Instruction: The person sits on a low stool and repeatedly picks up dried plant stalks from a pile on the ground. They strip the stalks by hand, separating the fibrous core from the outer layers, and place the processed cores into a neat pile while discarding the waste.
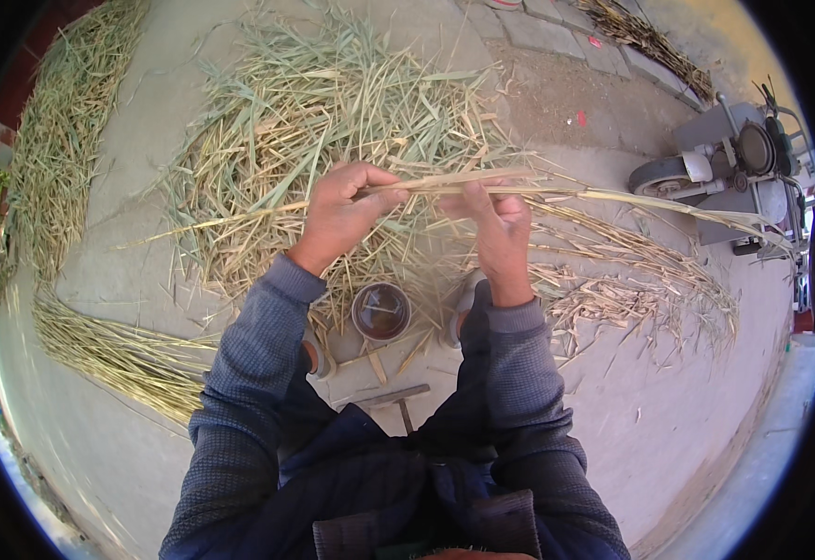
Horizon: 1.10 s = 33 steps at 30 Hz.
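Note:
A long dry reed stalk [589, 194] runs crosswise in front of me, its thin tip to the left and its leafy end to the right. My left hand [351, 206] pinches it between thumb and fingers. A dry leaf sheath [470, 178] lies along the stalk between the hands. My right hand [498, 224] is at the stalk too, thumb against it, fingers curled and partly blurred; whether it grips the stalk or only the sheath is unclear. Beneath both hands spreads a large heap of green and straw-coloured leaves and stalks [288, 140].
A round tub [381, 312] with dark contents stands between my feet. Bundled stalks [120, 357] lie at left, below another leafy pile [78, 119]. More stalks [631, 241] and stripped dry leaves [603, 304] lie at right, near a parked three-wheeler or motorcycle [729, 168].

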Tool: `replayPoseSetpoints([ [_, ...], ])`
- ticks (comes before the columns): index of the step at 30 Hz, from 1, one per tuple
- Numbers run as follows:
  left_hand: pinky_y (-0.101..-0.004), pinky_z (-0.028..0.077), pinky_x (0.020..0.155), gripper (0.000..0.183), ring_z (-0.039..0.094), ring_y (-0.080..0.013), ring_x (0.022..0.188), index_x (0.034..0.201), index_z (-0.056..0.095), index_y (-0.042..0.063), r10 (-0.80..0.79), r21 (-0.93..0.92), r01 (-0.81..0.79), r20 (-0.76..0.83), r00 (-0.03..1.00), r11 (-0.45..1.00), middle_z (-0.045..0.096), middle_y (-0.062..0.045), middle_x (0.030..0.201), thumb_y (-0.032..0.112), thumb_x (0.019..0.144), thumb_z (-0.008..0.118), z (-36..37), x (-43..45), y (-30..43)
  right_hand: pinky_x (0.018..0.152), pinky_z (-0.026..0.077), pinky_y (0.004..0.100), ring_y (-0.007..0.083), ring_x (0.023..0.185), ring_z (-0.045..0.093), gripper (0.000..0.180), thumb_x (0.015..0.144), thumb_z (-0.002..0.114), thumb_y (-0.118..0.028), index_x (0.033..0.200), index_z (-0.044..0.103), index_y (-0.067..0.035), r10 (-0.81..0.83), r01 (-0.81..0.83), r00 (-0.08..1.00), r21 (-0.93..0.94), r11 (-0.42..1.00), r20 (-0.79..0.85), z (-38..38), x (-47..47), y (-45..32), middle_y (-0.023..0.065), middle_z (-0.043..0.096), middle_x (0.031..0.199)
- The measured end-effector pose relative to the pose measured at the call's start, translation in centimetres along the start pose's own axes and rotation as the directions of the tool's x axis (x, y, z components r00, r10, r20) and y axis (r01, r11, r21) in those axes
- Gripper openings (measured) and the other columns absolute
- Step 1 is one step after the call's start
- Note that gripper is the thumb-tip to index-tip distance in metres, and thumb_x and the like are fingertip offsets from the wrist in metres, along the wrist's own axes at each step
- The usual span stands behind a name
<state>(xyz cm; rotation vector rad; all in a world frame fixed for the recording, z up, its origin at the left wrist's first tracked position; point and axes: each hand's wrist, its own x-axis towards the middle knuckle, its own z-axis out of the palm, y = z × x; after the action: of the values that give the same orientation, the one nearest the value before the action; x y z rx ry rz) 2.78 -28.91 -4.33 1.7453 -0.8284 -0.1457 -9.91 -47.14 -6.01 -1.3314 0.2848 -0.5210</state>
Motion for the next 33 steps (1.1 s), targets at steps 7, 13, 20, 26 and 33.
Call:
replayPoseSetpoints([
  [7, -0.0358, 0.049, 0.084, 0.042, 0.066, -0.0278, 0.091, 0.102, 0.071, 0.004, 0.097, 0.277, -0.104, 0.040, 0.995, 0.955, 0.072, -0.011, 0.094, 0.033, 0.074, 0.083, -1.7, 0.8, -1.5, 0.063, 0.057, 0.0286, 0.0208, 0.072, 0.072, 0.028, 0.097, 0.068, -0.027, 0.098, 0.061, 0.000, 0.021, -0.022, 0.986, -0.002, 1.000, -0.168, -0.1, 0.1, -0.9, 0.0152, 0.071, 0.083],
  [13, -0.0282, 0.049, 0.063, 0.020, 0.064, -0.0151, 0.068, 0.091, 0.074, 0.005, -0.133, 0.154, 0.097, 0.244, 0.961, 0.983, 0.070, -0.004, 0.077, 0.022, 0.081, 0.080, -3.8, 0.3, -4.3, 0.059, 0.057, 0.0265, 0.0189, 0.068, 0.070, 0.029, 0.097, 0.067, -0.027, 0.097, 0.061, 0.001, 0.027, -0.025, 0.970, 0.008, 1.000, -0.243, -1.4, 1.0, -1.3, 0.0147, 0.070, 0.081],
  [20, -0.0208, 0.047, 0.064, 0.015, 0.061, -0.0060, 0.071, 0.090, 0.069, 0.004, -0.336, -0.331, 0.349, 0.095, 0.937, 0.877, 0.072, -0.003, 0.081, 0.017, 0.090, 0.075, -4.7, 0.4, -5.5, 0.059, 0.056, 0.0257, 0.0174, 0.065, 0.068, 0.031, 0.098, 0.066, -0.029, 0.096, 0.064, 0.002, 0.036, -0.050, 0.960, -0.043, 0.998, -0.277, -2.2, 0.9, -1.0, 0.0154, 0.070, 0.081],
  [26, -0.0268, 0.046, 0.069, 0.022, 0.064, -0.0133, 0.075, 0.102, 0.066, 0.003, -0.378, -0.309, 0.320, -0.150, 0.914, 0.896, 0.073, -0.008, 0.088, 0.022, 0.092, 0.072, -8.5, 1.5, -6.9, 0.060, 0.056, 0.0256, 0.0171, 0.066, 0.068, 0.032, 0.096, 0.068, -0.029, 0.098, 0.064, 0.002, 0.105, -0.126, 0.953, -0.057, 0.990, -0.284, -3.7, 0.9, -1.1, 0.0146, 0.070, 0.081],
  [33, -0.0417, 0.040, 0.085, 0.044, 0.062, -0.0336, 0.092, 0.113, 0.068, 0.004, 0.326, 0.798, -0.195, -0.002, 0.945, 0.571, 0.070, -0.015, 0.104, 0.039, 0.086, 0.072, -6.3, 0.9, -5.2, 0.060, 0.056, 0.0254, 0.0170, 0.068, 0.069, 0.033, 0.096, 0.069, -0.029, 0.101, 0.063, 0.003, 0.115, -0.118, 0.973, -0.003, 0.993, -0.202, -1.7, 0.9, 0.0, 0.0139, 0.070, 0.083],
])
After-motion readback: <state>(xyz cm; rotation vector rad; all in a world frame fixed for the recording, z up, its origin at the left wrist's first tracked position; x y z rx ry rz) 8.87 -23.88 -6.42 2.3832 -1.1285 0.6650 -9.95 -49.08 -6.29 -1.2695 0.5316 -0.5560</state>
